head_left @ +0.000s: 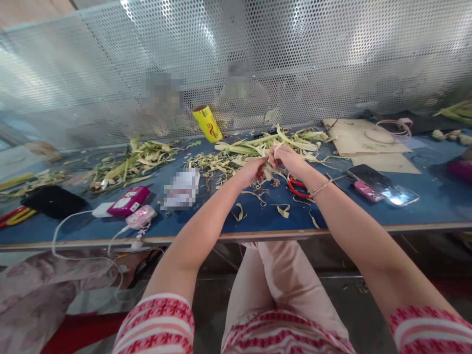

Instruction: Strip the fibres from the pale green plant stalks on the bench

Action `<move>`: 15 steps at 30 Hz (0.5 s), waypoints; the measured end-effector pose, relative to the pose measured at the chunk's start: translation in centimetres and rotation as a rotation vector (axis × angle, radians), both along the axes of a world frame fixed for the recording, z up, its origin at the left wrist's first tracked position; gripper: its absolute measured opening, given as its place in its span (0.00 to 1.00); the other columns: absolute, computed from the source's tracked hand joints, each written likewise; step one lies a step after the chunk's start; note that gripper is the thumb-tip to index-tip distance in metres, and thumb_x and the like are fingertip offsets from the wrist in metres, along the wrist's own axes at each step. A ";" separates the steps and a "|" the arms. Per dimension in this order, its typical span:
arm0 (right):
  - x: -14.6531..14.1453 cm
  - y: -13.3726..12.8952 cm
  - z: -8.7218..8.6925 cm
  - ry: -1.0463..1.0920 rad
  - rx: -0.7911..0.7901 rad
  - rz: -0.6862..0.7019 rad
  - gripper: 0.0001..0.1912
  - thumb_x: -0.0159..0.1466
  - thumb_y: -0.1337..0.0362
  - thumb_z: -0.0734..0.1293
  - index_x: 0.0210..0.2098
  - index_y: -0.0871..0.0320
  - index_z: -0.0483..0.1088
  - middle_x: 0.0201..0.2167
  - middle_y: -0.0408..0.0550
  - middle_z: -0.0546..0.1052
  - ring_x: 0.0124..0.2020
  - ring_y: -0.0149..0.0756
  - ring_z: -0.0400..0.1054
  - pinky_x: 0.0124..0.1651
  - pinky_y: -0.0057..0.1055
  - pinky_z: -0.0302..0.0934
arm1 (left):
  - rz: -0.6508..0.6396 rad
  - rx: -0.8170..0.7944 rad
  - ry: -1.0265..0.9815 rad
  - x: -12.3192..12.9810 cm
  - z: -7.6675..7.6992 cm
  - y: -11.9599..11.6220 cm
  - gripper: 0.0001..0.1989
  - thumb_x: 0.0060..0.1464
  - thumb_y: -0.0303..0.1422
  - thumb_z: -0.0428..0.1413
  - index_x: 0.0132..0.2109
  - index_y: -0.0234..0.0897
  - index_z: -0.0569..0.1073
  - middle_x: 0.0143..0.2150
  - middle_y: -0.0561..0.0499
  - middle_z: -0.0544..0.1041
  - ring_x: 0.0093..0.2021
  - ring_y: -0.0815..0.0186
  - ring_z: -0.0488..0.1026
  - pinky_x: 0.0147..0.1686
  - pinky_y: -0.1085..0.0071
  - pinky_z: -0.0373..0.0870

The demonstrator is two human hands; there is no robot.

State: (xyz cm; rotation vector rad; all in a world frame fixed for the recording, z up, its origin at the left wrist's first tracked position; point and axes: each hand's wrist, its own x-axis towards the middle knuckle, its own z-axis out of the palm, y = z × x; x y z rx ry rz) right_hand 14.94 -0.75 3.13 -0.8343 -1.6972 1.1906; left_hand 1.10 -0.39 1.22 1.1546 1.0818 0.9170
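Note:
My left hand (253,172) and my right hand (285,156) meet over the table, fingers bent and closed round a pale green, husk-like plant strip (269,173). Most of the strip is hidden by the fingers. Just behind and beside my hands lies a loose heap of similar pale green strips (250,146), with thin curled scraps spread below it. A pair of red-handled scissors (298,191) rests on the table beneath my right forearm, its blades not clearly visible.
The blue table (206,221) backs onto a perforated metal screen (313,64). A yellow tube (207,124) leans there. To the left are another plant heap (132,164), a purple box (129,201) and a white cable (59,226); to the right, a phone (383,184) and brown paper (361,137).

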 end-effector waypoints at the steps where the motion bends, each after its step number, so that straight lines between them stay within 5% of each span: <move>1: -0.1 0.0 0.0 -0.013 -0.004 0.003 0.13 0.53 0.77 0.55 0.17 0.57 0.59 0.13 0.40 0.59 0.19 0.27 0.52 0.25 0.25 0.49 | 0.001 0.003 0.003 0.0 0.0 0.0 0.13 0.56 0.36 0.52 0.26 0.35 0.68 0.14 0.54 0.66 0.12 0.74 0.60 0.16 0.75 0.56; 9: -0.3 0.1 -0.5 -0.117 0.057 -0.015 0.14 0.62 0.70 0.61 0.20 0.57 0.62 0.15 0.37 0.55 0.18 0.25 0.47 0.24 0.27 0.42 | 0.024 0.020 0.043 0.0 -0.4 0.2 0.13 0.57 0.33 0.50 0.25 0.35 0.66 0.14 0.54 0.66 0.14 0.72 0.61 0.18 0.73 0.58; 15: -0.1 0.3 -0.6 -0.255 0.219 -0.145 0.10 0.59 0.68 0.67 0.22 0.58 0.65 0.20 0.39 0.66 0.23 0.26 0.56 0.29 0.27 0.49 | 0.040 0.029 -0.003 -0.1 -0.4 0.2 0.14 0.57 0.36 0.51 0.26 0.35 0.66 0.15 0.54 0.67 0.13 0.73 0.61 0.17 0.75 0.59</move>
